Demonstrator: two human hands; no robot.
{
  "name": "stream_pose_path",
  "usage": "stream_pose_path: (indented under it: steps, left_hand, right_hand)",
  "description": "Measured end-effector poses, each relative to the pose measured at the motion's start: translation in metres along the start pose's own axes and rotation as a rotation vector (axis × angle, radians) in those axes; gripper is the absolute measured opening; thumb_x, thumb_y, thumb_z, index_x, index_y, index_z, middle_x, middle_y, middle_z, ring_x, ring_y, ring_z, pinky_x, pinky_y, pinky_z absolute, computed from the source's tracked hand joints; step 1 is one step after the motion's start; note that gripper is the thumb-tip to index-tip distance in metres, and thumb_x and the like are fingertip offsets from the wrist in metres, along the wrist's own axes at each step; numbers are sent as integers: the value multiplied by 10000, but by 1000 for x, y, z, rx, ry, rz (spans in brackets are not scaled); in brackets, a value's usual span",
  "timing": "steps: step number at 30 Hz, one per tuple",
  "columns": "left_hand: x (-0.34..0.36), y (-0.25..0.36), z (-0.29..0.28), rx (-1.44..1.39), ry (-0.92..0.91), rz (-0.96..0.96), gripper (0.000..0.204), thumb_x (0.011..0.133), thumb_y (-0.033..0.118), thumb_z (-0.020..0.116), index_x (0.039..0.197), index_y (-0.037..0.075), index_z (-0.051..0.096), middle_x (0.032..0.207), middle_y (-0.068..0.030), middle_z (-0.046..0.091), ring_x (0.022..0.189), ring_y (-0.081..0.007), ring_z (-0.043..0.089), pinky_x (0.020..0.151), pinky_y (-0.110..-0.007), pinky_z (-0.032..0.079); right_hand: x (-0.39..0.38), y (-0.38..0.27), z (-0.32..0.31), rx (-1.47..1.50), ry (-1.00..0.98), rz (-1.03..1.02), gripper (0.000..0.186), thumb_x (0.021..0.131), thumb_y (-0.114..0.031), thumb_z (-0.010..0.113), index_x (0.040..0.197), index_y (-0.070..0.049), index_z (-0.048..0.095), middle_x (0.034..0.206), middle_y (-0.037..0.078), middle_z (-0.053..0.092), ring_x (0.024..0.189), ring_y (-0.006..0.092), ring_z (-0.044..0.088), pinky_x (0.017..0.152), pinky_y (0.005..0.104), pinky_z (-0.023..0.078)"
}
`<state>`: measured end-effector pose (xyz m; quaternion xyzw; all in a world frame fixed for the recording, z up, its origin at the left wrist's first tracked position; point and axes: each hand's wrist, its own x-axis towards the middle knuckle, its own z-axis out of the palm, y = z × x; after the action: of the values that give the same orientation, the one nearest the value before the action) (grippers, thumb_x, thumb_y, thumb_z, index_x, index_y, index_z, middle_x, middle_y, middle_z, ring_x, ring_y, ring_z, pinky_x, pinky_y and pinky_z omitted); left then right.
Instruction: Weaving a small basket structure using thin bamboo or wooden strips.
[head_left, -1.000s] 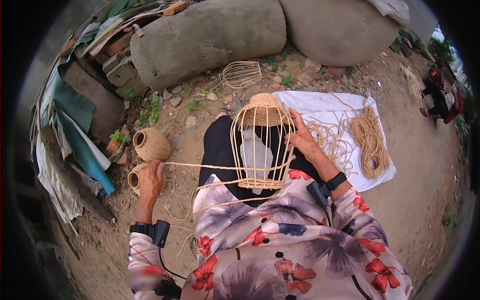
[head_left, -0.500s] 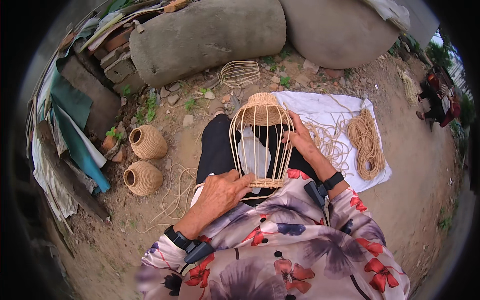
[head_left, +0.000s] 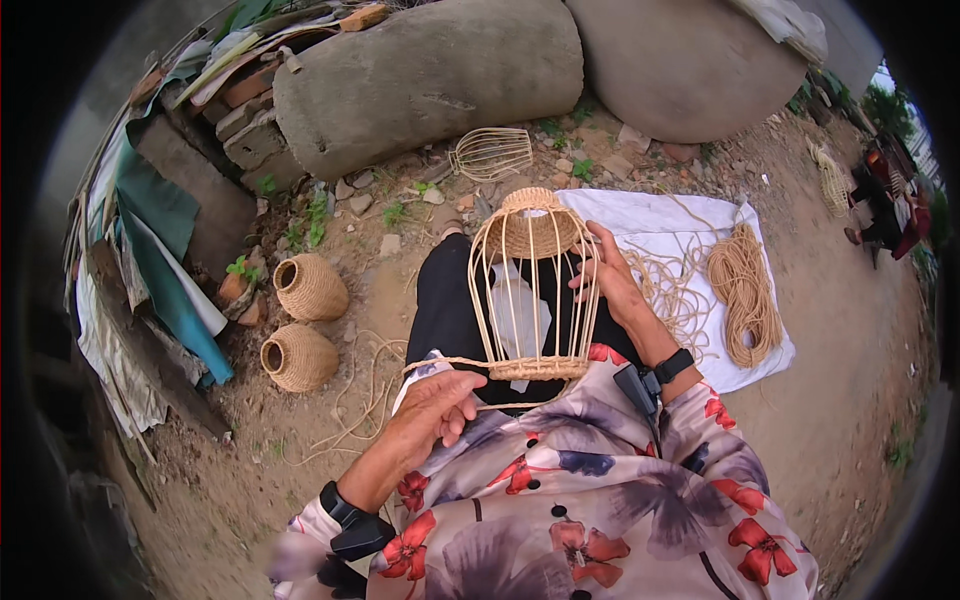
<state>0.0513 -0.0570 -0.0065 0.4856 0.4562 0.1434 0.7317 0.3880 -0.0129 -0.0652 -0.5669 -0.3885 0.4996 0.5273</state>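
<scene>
A lantern-shaped basket frame (head_left: 540,300) of thin pale ribs lies across my lap. Its far end carries a woven cord collar (head_left: 528,235), and a braided band (head_left: 540,368) rings its near end. My right hand (head_left: 615,285) grips the frame's right side, fingers wrapped round the ribs. Just left of the near band, my left hand (head_left: 432,412) is off the frame with its fingers loosely bent and apart. A tan cord (head_left: 440,362) runs leftward from the band, above that hand, and bends down behind it. Another strand shows below the band.
Two finished cord-woven pots (head_left: 311,287) lie on the dirt at left, beside loose cord. A white sheet (head_left: 660,205) at right bears a coiled cord bundle (head_left: 745,295). Another bare frame (head_left: 492,153) lies ahead, before concrete slabs (head_left: 430,90). A person (head_left: 890,205) is far right.
My left hand has let go of the near band and moved down and left. A cord now stretches left from the band. My right hand keeps its hold.
</scene>
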Motion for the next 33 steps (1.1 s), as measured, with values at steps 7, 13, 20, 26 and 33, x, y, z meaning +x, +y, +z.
stream_pose_path:
  steps: [7, 13, 20, 26, 33]
  left_hand:
    - [35, -8, 11, -472, 52, 214, 228, 986, 253, 594, 1035, 31, 613, 874, -40, 666, 648, -71, 606, 509, -219, 490]
    - [49, 1, 10, -346, 8, 216, 231, 995, 269, 577, 1001, 40, 606, 962, -71, 656, 666, -65, 615, 559, -211, 530]
    - [62, 8, 14, -283, 5, 394, 233, 989, 290, 591, 962, 59, 603, 770, 4, 584, 570, -51, 506, 543, -188, 414]
    - [66, 23, 23, 120, 140, 409, 243, 987, 255, 584, 952, 19, 631, 753, 10, 563, 609, -48, 513, 564, -202, 434]
    - [72, 13, 23, 225, 196, 480, 236, 977, 212, 590, 942, -13, 652, 831, -33, 620, 652, -76, 582, 531, -224, 489]
  right_hand:
    - [1, 2, -1, -17, 4, -4, 752, 830, -81, 489, 1527, -130, 210, 1384, 214, 463, 785, 214, 647, 577, 309, 574]
    - [-4, 2, 5, -109, 122, -83, 611, 908, -177, 548, 1472, -104, 323, 1264, 178, 573, 837, 202, 660, 563, 291, 571]
    - [-4, 7, -36, -601, 245, -431, 303, 905, -168, 595, 1174, -27, 592, 1013, 157, 693, 903, 237, 673, 769, 366, 530]
    - [-47, -50, 24, -565, 235, -487, 360, 873, -172, 640, 1194, -26, 568, 1090, 144, 636, 934, 260, 625, 772, 381, 524]
    - [-45, -32, 76, -825, 204, -455, 586, 768, -218, 676, 1296, -72, 468, 1266, 188, 434, 1192, 379, 479, 944, 466, 463]
